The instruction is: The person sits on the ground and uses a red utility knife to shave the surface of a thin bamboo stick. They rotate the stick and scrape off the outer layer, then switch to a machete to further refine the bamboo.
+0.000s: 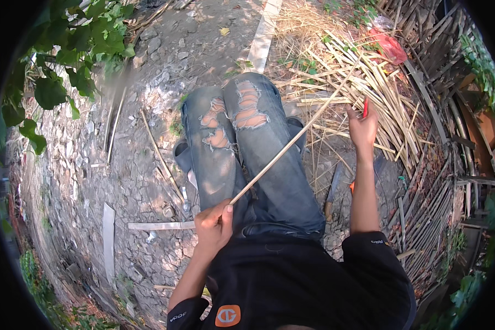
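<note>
Gripping bamboo strip (291,140), perhaps knife (364,108).

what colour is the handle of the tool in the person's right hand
Red; the handle shows in the right hand in the head view.

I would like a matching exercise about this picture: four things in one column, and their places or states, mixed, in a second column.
Things:
1. long thin stick
2. small red tool
3. pile of split strips
4. flat pale slat

Places or states:
A. lying on the stony ground beside the left hand
B. heaped on the ground ahead of the right hand
C. held at its near end by the left hand, slanting across the jeans
D. held in the raised right hand

Pairs: 1-C, 2-D, 3-B, 4-A
</note>
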Demonstrator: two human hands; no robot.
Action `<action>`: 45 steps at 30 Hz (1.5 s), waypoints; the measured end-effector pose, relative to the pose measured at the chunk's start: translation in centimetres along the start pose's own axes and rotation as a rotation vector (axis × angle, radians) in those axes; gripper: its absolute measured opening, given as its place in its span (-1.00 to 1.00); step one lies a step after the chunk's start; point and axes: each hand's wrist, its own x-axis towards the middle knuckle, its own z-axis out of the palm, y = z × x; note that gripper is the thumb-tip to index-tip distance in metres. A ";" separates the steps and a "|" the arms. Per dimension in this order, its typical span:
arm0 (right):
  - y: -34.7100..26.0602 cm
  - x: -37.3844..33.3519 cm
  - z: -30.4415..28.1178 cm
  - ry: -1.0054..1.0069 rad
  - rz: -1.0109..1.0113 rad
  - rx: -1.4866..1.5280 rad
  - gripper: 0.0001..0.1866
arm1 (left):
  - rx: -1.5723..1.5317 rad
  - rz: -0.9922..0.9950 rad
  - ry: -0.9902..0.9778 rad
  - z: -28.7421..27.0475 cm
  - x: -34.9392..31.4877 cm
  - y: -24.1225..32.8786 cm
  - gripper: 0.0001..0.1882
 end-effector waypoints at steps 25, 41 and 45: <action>-7.7 -6.2 4.2 -0.502 -0.003 -0.162 -0.68 | -0.227 -0.052 -0.046 4.1 3.9 2.7 -0.84; -7.5 -13.6 4.4 -0.674 -0.343 -0.519 -0.60 | 0.077 0.124 0.047 6.4 6.1 3.4 -0.81; -7.1 -14.2 5.2 -0.633 -0.327 -0.543 -0.59 | 0.168 0.197 0.060 6.1 6.0 2.6 -0.79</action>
